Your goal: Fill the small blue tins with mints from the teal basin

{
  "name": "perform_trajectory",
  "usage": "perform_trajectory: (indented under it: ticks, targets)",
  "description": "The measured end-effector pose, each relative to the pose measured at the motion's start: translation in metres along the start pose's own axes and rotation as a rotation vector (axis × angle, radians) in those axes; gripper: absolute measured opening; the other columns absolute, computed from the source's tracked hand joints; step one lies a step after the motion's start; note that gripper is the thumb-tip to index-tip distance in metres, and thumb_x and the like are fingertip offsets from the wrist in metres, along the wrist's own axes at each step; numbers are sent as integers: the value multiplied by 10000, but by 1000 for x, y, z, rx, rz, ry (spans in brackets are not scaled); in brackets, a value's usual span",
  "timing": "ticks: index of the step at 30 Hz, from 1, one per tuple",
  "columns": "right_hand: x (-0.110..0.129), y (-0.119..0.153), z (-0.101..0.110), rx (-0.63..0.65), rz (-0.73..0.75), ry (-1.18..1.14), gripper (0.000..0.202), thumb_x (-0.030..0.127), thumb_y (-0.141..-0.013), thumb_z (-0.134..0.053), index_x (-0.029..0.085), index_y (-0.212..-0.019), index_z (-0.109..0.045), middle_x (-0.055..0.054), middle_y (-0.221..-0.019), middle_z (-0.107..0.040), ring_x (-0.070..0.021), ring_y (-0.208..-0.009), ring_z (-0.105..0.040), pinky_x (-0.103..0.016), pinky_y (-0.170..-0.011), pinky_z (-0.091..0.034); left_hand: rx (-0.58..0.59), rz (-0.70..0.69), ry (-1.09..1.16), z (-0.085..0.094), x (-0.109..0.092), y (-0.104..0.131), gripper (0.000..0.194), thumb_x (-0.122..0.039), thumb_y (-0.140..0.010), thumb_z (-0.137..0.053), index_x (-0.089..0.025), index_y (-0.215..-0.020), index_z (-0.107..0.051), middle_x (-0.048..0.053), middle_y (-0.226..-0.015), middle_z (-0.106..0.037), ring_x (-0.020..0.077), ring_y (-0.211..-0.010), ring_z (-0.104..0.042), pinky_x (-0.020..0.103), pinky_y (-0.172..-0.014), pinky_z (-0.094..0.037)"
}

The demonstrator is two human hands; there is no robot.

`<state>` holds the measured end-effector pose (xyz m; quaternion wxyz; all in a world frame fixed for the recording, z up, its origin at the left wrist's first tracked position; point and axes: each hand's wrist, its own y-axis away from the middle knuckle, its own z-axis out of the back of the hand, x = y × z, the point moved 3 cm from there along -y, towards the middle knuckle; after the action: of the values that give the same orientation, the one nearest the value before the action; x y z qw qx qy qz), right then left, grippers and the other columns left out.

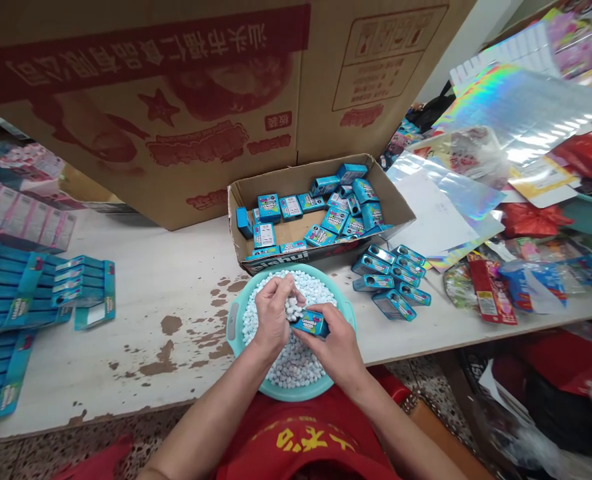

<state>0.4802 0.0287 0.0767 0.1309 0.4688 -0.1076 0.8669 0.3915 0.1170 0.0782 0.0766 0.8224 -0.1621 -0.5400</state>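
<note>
Small white candies (pixel 296 367) fill a mint-green plastic basin (pixel 350 313) in front of me. Above it, my right hand (pixel 337 341) grips a small blue candy box (pixel 310 323) lying on its side, one end toward my left hand. My left hand (pixel 275 310) is closed around a cluster of white candies (pixel 293 309), held right against that end of the box. Whether the box's end flap is open is hidden by my fingers. On the table to the right of the basin, several more blue boxes (pixel 395 303) stand grouped together.
Behind the basin, an open cardboard tray (pixel 321 252) holds several blue boxes, with a large carton (pixel 186 153) rising behind it. Stacked blue display packs (pixel 21 287) stand at the left. Shiny holographic sheets (pixel 516 120) and candy bags (pixel 531 287) crowd the right side.
</note>
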Motion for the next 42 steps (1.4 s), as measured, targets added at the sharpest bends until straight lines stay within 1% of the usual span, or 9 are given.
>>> perform_trajectory:
  ticks: [8,13,23,26,30,33,36,38,42]
  targets:
    - [0,-1,8,-23,-87,-111,293,322,-718,-711,215,-955,-577,-42,-944,-631,-218,-896,-596,-339,-786,-475,-3,-17,13,-10,-8,0,271,-379,-746,-660,-162,-654,-527,-32,-586,-526,90,-518,-522,214,-516,-431]
    - [-3,1,6,3,-105,-175,306,313,-713,-725,211,-960,-575,-32,-942,-620,-211,-899,-593,-327,-789,-466,-1,-31,-14,-12,-9,3,243,-353,-772,-641,-162,-671,-529,-36,-545,-526,90,-498,-524,215,-530,-442]
    - [-1,-3,9,-43,-116,-230,279,303,-711,-720,210,-931,-575,-34,-921,-619,-209,-895,-584,-336,-799,-462,10,-80,-41,-16,-12,6,224,-351,-757,-651,-176,-784,-514,-44,-569,-545,89,-497,-539,206,-529,-441]
    - [-1,-4,8,-46,-115,-257,293,297,-701,-726,214,-939,-576,-32,-929,-625,-210,-903,-587,-337,-808,-459,53,-82,-41,-19,-12,7,204,-351,-774,-631,-185,-822,-523,-36,-580,-562,107,-543,-569,213,-547,-452]
    - [3,-7,4,-84,-153,-292,306,262,-677,-741,213,-932,-579,-22,-924,-623,-203,-892,-587,-327,-793,-460,103,-99,-83,-17,-15,8,209,-376,-791,-612,-191,-867,-553,-3,-706,-622,123,-617,-610,251,-617,-500]
    - [9,-10,-1,-120,-177,-301,299,216,-643,-761,211,-881,-579,-7,-877,-614,-187,-843,-581,-307,-761,-458,159,-124,-161,-17,-20,10,235,-389,-771,-636,-182,-866,-578,12,-737,-632,113,-564,-588,229,-531,-477]
    - [11,-13,-3,-117,-152,-265,310,227,-617,-790,218,-856,-593,12,-845,-611,-173,-813,-580,-291,-742,-451,208,-158,-199,-18,-26,9,209,-355,-750,-658,-170,-828,-600,-6,-634,-602,83,-444,-495,189,-400,-364]
    - [10,-15,-2,-137,-109,-249,341,269,-614,-802,225,-884,-598,14,-856,-618,-168,-817,-585,-289,-752,-448,228,-187,-200,-19,-28,8,170,-315,-744,-664,-170,-815,-612,-14,-584,-583,87,-429,-476,194,-387,-343]
    - [3,-13,2,-185,-66,-251,369,343,-616,-809,230,-895,-595,10,-867,-624,-164,-824,-589,-280,-755,-453,304,-323,-276,-21,-27,14,102,-259,-763,-653,-172,-813,-639,8,-604,-615,156,-574,-589,276,-546,-485]
